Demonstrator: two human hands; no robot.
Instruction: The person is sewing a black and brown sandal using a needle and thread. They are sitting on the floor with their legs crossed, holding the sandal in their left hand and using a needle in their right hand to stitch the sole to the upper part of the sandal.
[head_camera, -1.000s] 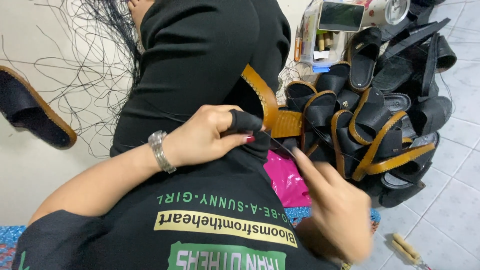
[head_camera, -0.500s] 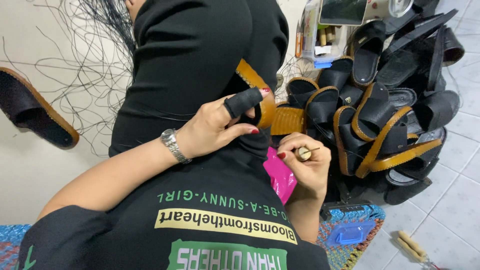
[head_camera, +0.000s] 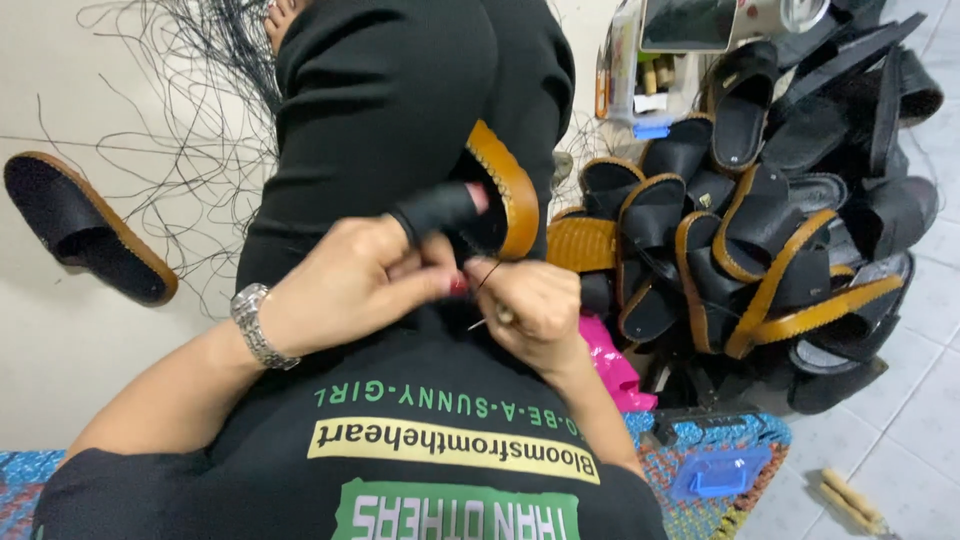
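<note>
My left hand (head_camera: 350, 285), with a metal watch on the wrist and a black cover on the forefinger, holds a black slipper with a tan stitched sole (head_camera: 500, 190) against my lap. My right hand (head_camera: 535, 310) sits just beside it, fingers pinched on a thin needle (head_camera: 483, 322) with black thread running up to the slipper. The two hands touch near the slipper's heel. My black trousers and black printed shirt fill the middle of the view.
A heap of black and tan slippers (head_camera: 760, 240) lies on the tiled floor at right. One finished slipper (head_camera: 85, 225) lies at left beside loose black thread (head_camera: 190, 120). A pink bag (head_camera: 610, 365), a blue plastic piece (head_camera: 720, 472) on a woven mat and a wooden-handled tool (head_camera: 850, 500) lie lower right.
My right hand has come up from beside the pink bag to the slipper and now meets my left hand. The left hand has shifted slightly lower on the slipper.
</note>
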